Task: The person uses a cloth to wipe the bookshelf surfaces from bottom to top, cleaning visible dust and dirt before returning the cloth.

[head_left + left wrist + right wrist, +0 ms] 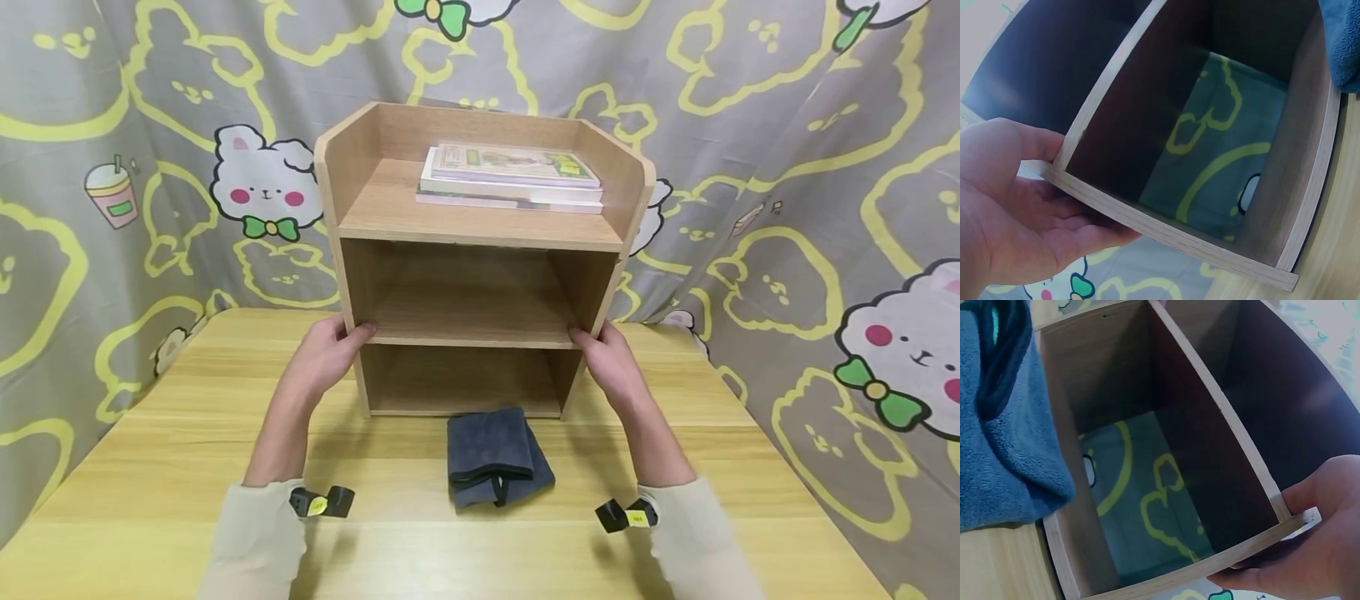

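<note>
A small wooden shelf [480,236] with two open compartments and a walled top stands on the table. My left hand [330,350] grips its left side panel, thumb over the front edge by the middle board and fingers along the outside, as the left wrist view shows. On the other side my right hand [607,360] holds the right panel the same way, its thumb [1302,492] at the middle board. Several stacked books [513,177] lie on the top, towards the right. In front of the base is a folded blue-grey towel [491,454] with a dark loop.
The light wooden table [150,483] carries everything. Close behind and at both sides hangs a grey curtain [187,167] with yellow outlines and cartoon bears. The towel [1010,437] lies right against the shelf's lower front edge.
</note>
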